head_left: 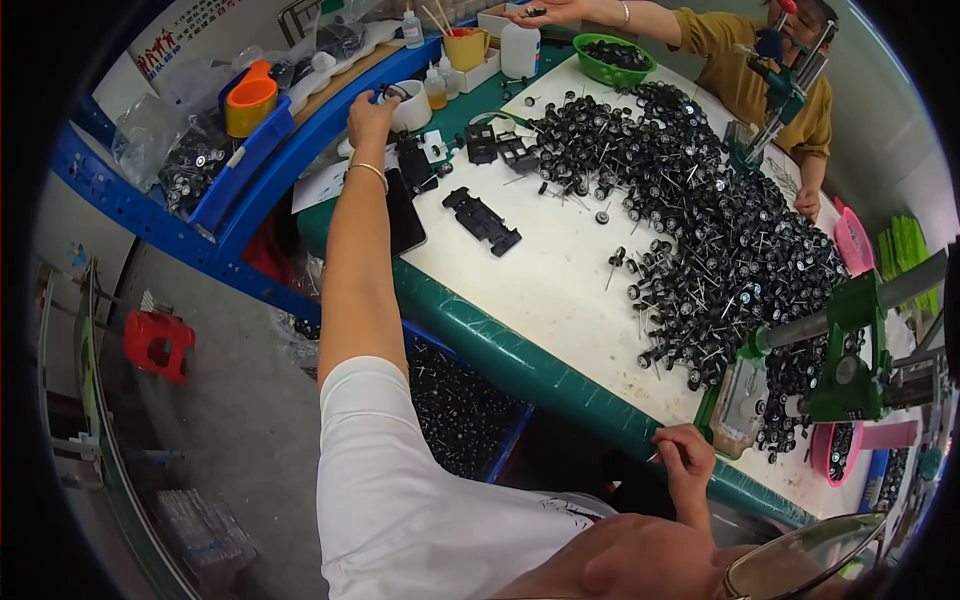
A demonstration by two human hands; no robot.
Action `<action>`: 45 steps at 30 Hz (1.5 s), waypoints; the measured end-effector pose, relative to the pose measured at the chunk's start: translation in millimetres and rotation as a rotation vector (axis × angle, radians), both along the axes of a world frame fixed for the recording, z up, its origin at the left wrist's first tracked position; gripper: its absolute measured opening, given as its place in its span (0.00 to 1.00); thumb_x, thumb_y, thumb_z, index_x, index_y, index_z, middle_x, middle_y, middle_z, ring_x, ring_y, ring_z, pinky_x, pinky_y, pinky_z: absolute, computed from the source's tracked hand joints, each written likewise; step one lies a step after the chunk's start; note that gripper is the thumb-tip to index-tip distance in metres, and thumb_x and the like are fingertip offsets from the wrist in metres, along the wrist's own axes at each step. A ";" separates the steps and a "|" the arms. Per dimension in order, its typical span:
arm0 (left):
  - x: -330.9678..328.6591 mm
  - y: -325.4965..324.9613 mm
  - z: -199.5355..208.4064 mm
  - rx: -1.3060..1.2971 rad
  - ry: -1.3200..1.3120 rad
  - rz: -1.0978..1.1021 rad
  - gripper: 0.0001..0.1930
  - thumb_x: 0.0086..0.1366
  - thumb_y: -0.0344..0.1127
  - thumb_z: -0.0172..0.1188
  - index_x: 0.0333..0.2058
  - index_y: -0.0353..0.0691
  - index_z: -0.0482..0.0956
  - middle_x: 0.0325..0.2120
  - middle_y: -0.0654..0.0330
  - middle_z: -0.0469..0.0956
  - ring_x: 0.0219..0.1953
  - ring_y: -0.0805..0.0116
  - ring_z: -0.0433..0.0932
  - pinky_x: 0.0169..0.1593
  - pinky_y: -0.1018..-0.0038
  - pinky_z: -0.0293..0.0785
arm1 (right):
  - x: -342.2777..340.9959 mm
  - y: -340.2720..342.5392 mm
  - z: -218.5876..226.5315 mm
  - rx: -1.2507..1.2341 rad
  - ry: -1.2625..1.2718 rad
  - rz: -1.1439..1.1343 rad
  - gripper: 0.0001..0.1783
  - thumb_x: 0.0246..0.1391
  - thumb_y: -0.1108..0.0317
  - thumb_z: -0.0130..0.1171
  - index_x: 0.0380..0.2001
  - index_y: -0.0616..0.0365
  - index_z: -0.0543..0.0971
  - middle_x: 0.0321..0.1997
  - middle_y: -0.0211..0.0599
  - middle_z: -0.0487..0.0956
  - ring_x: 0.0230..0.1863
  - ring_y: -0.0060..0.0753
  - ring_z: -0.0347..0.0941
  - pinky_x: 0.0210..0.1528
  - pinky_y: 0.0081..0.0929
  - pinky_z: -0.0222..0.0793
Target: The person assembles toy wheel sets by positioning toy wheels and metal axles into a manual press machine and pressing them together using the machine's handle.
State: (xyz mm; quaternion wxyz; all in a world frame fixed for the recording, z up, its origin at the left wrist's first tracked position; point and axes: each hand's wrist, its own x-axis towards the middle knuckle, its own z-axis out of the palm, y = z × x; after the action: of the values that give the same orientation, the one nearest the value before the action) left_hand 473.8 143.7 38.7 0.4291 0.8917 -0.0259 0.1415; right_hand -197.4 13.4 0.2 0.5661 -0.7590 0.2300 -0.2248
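Note:
My left hand (pixel 372 122) is stretched out to the far left of the table, its fingers closed at the rim of a white cup-like container (pixel 411 107). A small dark piece shows at the fingertips, too small to name. Close to the table's front edge, my right hand (pixel 686 462) is curled, with the tip of a thin metal pin (pixel 653 457) poking out. A black toy car chassis (pixel 481 221) lies on the white tabletop. More black car parts (pixel 482 144) lie behind it. A large heap of small black wheels on metal axles (pixel 690 200) covers the table's middle and right.
A green hand press (pixel 845 350) stands at the right, beside a pink basket (pixel 838 450). Across the table a co-worker's open palm (pixel 545 12) holds small dark pieces near a green basket (pixel 612 72). Bottles (pixel 435 88) and a phone (pixel 404 215) are near my left arm.

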 end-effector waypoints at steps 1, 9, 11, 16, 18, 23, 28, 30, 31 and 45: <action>-0.3 -3.4 0.5 -0.026 0.017 0.057 0.31 0.48 0.51 0.71 0.52 0.47 0.80 0.52 0.52 0.79 0.53 0.54 0.77 0.56 0.62 0.73 | 0.5 -0.9 -0.1 -0.008 0.002 0.004 0.07 0.55 0.83 0.56 0.37 0.68 0.81 0.35 0.41 0.78 0.29 0.23 0.76 0.30 0.16 0.76; 27.1 -5.0 -11.6 -0.110 0.019 -0.045 0.21 0.53 0.48 0.69 0.44 0.44 0.84 0.40 0.54 0.84 0.42 0.58 0.82 0.46 0.66 0.75 | 3.1 -0.5 2.3 0.043 0.018 -0.036 0.06 0.56 0.82 0.56 0.36 0.68 0.80 0.35 0.41 0.78 0.29 0.23 0.76 0.29 0.16 0.76; 46.5 -2.6 -29.5 -0.156 -0.115 -0.060 0.18 0.57 0.45 0.67 0.42 0.40 0.83 0.37 0.55 0.84 0.35 0.63 0.83 0.42 0.70 0.76 | 5.3 0.7 2.0 0.057 0.017 -0.036 0.06 0.56 0.82 0.56 0.36 0.68 0.81 0.35 0.41 0.78 0.28 0.23 0.75 0.28 0.16 0.76; 38.1 -14.4 -35.1 -0.511 -0.099 -0.208 0.14 0.63 0.39 0.63 0.43 0.36 0.79 0.35 0.58 0.82 0.30 0.70 0.82 0.38 0.75 0.75 | 5.2 1.7 1.1 0.016 0.021 -0.060 0.06 0.56 0.80 0.57 0.36 0.67 0.81 0.34 0.40 0.78 0.27 0.22 0.75 0.27 0.16 0.75; 30.2 -11.3 -23.5 -0.540 -0.125 -0.240 0.13 0.64 0.37 0.62 0.43 0.35 0.78 0.35 0.59 0.82 0.29 0.71 0.82 0.37 0.76 0.75 | 4.1 0.5 0.1 0.014 0.023 -0.054 0.06 0.56 0.80 0.57 0.36 0.67 0.81 0.33 0.40 0.79 0.26 0.22 0.75 0.27 0.16 0.75; 11.9 6.5 5.5 -0.583 -0.298 -0.319 0.13 0.63 0.35 0.64 0.43 0.34 0.79 0.34 0.59 0.81 0.31 0.70 0.82 0.37 0.77 0.75 | 5.4 2.1 -0.4 0.018 0.009 -0.051 0.06 0.56 0.81 0.57 0.36 0.67 0.81 0.33 0.40 0.79 0.25 0.21 0.75 0.26 0.16 0.74; -19.1 22.3 28.1 -0.714 -0.319 -0.361 0.14 0.62 0.34 0.66 0.43 0.33 0.79 0.34 0.59 0.81 0.33 0.72 0.81 0.39 0.79 0.75 | 4.8 0.6 0.7 0.013 0.008 -0.038 0.06 0.56 0.81 0.56 0.36 0.67 0.81 0.33 0.40 0.79 0.25 0.21 0.75 0.27 0.15 0.74; -21.4 33.2 27.9 -0.733 -0.303 -0.343 0.13 0.62 0.34 0.66 0.43 0.33 0.80 0.34 0.59 0.81 0.33 0.72 0.81 0.39 0.79 0.75 | 5.2 0.9 2.6 0.018 0.011 -0.034 0.06 0.56 0.82 0.56 0.36 0.67 0.81 0.34 0.40 0.79 0.25 0.21 0.75 0.27 0.15 0.74; -21.8 40.0 24.9 -0.714 -0.313 -0.338 0.13 0.62 0.34 0.66 0.42 0.33 0.80 0.35 0.59 0.81 0.34 0.72 0.81 0.40 0.80 0.75 | 5.6 1.3 3.3 0.022 0.016 -0.031 0.06 0.56 0.82 0.56 0.36 0.67 0.81 0.34 0.40 0.79 0.26 0.21 0.75 0.27 0.15 0.74; -42.1 56.0 4.5 -0.654 -0.221 -0.430 0.14 0.60 0.35 0.68 0.42 0.34 0.81 0.38 0.60 0.79 0.33 0.73 0.81 0.40 0.79 0.76 | 4.9 2.3 0.9 0.001 0.021 -0.022 0.07 0.57 0.83 0.55 0.36 0.68 0.81 0.35 0.40 0.78 0.27 0.21 0.75 0.29 0.15 0.73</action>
State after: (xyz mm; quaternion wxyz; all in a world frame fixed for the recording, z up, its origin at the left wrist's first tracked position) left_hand 431.7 199.7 43.2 0.7046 0.6619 -0.2112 0.1442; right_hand -192.4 15.8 1.1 0.5614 -0.7585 0.2442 -0.2232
